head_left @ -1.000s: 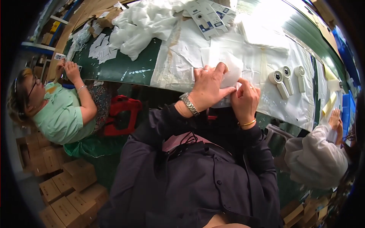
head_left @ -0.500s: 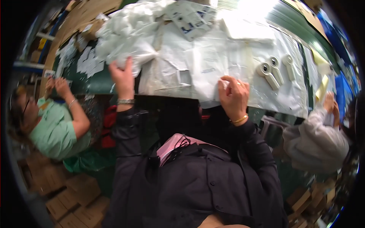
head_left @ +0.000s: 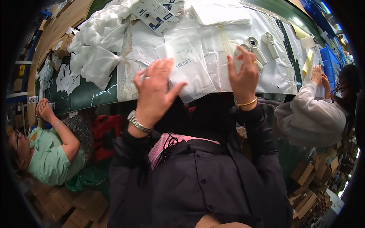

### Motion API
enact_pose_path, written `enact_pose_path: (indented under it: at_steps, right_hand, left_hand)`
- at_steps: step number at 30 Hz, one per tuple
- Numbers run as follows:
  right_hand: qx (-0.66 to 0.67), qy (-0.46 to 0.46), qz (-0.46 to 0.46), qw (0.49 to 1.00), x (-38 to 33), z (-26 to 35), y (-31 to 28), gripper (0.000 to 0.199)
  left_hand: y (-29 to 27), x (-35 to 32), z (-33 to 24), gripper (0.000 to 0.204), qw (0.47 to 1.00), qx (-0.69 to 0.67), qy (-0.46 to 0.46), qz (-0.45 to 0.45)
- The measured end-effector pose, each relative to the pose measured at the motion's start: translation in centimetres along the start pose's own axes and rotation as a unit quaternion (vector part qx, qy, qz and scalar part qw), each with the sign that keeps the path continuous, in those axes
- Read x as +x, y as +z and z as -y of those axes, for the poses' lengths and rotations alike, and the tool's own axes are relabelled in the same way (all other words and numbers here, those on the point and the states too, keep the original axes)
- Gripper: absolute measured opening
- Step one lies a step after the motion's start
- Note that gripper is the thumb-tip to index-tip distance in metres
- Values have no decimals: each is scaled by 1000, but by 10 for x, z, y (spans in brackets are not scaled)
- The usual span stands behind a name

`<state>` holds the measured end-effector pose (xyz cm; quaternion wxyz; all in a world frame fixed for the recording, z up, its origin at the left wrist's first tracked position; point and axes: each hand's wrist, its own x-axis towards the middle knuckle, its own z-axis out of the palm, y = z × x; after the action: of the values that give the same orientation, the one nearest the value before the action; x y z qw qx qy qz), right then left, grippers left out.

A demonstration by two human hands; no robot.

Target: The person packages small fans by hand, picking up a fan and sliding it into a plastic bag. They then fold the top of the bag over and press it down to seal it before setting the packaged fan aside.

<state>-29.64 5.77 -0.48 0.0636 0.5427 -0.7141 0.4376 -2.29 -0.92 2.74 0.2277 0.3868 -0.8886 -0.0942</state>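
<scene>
A frosted, translucent plastic bag lies flat at the table's front edge. My left hand, fingers stretched and slightly blurred, is over its left side; whether it touches the bag I cannot tell. My right hand is to the right of the bag with fingers parted and nothing visible in them. Beyond its fingertips lie three white handheld fans: the nearest fan partly hidden by my fingers, a middle fan and a right-hand fan.
Flattened printed boxes and a stack of white bags lie at the back. Crumpled white plastic heaps at the left, beside loose paper slips. One co-worker sits left, another right, beside a blue bin.
My left hand has left the crumpled plastic and come right to the bag. My right hand has let go of the bag and opened toward the fans. The view has shifted.
</scene>
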Motion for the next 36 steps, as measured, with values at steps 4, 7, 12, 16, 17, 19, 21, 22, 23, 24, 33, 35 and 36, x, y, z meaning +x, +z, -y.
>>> enact_pose_path:
  at_steps: [4, 7, 12, 16, 17, 19, 21, 22, 23, 24, 33, 35, 36]
  right_hand:
    - [-159, -51, -75, 983, 20, -21, -2, 49]
    - [-171, -11, 22, 985, 19, -30, -1, 58]
    - [-145, -47, 23, 988, 19, -25, -3, 58]
    - [-102, -88, 86, 987, 14, -13, -14, 58]
    - [-80, -68, 93, 990, 7, -8, -18, 57]
    - [-36, -24, 108, 993, -4, 1, -27, 57]
    - [-84, -8, 100, 991, -10, 8, -32, 57]
    - [-133, 7, 87, 987, -13, 10, -34, 57]
    - [-182, 20, 73, 980, -14, 12, -35, 56]
    - [-182, 21, 75, 980, -15, 11, -34, 56]
    - [-208, -1, 75, 975, -21, 9, -24, 49]
    - [-214, 4, 72, 974, -23, 8, -26, 47]
    - [-215, 4, 72, 974, -24, 8, -27, 47]
  left_hand:
    - [36, 5, 0, 66, 995, 56, 55, 62]
    - [46, 25, 7, 62, 990, 58, 89, 89]
    - [42, 51, 23, 55, 982, 35, 141, 123]
    - [36, 47, 23, 51, 985, 20, 153, 82]
    - [35, 43, 23, 50, 987, 17, 153, 57]
    - [26, 32, 15, 46, 990, -11, 137, 35]
    - [17, 17, 8, 39, 992, -62, 109, -13]
    - [16, 10, 7, 39, 992, -62, 106, -10]
    - [15, 5, 6, 35, 992, -61, 110, -14]
    - [14, 0, 5, 30, 992, -60, 114, -19]
    - [22, -22, -5, 21, 990, -57, 126, -17]
    - [22, -21, -3, 19, 991, -48, 118, -36]
    - [22, -19, -1, 18, 992, -38, 110, -54]
